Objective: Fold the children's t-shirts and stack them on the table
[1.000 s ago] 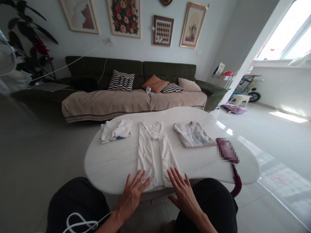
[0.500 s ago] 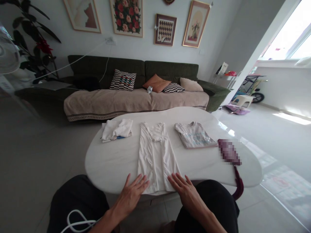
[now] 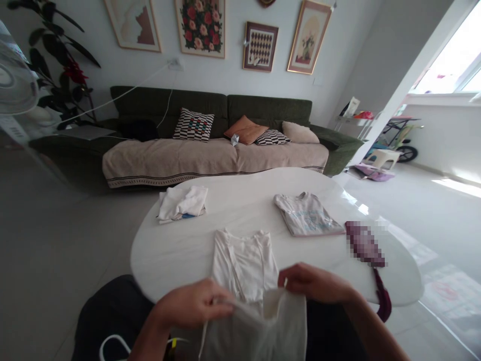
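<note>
A white shirt (image 3: 246,260), its sides folded inward, lies partly on the white oval table (image 3: 169,265). Its near part is lifted over the table's front edge and hangs toward my lap. My left hand (image 3: 197,303) pinches the lifted fabric between thumb and fingers. On the other side, my right hand (image 3: 313,282) grips it with curled fingers. Between the hands the cloth sags into an open fold. To the far left sits a stack of folded white clothes (image 3: 183,203), with a bit of blue beneath. A folded grey T-shirt (image 3: 307,214) with pale blue print lies at the right.
A blurred-out purple item (image 3: 364,244) with a dark red tassel (image 3: 382,296) lies on the table's right, the tassel hanging over the edge. Behind stands a green sofa (image 3: 268,113) with cushions. A fan (image 3: 17,82) is at left; a white cable (image 3: 112,343) loops by my leg.
Both hands were lying flat on the shirt's near end and now grip its fabric. The shirt has slid toward me, its near part raised off the table.
</note>
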The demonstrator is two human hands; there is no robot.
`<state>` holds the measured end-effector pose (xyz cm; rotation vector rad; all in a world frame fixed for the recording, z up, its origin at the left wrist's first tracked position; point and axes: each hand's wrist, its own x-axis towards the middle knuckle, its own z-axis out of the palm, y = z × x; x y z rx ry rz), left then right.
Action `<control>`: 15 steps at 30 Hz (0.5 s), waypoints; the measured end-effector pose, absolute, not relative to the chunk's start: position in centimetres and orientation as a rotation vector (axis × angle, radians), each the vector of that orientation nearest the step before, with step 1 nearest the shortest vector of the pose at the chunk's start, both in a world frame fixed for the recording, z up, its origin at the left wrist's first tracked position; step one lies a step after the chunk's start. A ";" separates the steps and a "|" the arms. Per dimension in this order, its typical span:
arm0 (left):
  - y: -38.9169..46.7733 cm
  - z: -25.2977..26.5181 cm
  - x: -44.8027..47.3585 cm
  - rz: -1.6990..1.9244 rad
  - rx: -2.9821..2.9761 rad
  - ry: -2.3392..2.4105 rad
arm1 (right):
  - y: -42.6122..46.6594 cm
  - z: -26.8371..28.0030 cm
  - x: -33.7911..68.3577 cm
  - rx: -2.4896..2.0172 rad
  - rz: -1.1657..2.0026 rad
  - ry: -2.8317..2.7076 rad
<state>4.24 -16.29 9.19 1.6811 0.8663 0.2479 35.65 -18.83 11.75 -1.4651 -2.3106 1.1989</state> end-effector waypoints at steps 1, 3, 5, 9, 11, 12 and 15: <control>-13.9 9.0 5.1 0.274 1.639 0.882 | -16.1 11.2 35.7 -1.465 1.231 -2.224; -9.6 7.9 6.7 0.409 1.381 1.039 | -11.4 9.4 35.4 -1.555 1.282 -1.941; -6.6 6.0 7.8 0.426 1.283 1.093 | -8.4 7.0 35.1 -1.606 1.328 -1.860; -5.2 2.2 8.2 0.460 1.202 1.078 | -6.9 3.0 35.1 -1.595 1.378 -1.858; -5.5 1.6 7.9 0.475 1.194 1.039 | -7.2 2.4 35.4 -1.558 1.360 -1.862; -5.7 1.8 7.7 0.478 1.195 1.018 | -7.4 2.4 35.6 -1.540 1.353 -1.860; -5.6 3.3 7.1 0.489 1.209 0.961 | -7.4 3.7 36.1 -1.434 1.386 -1.859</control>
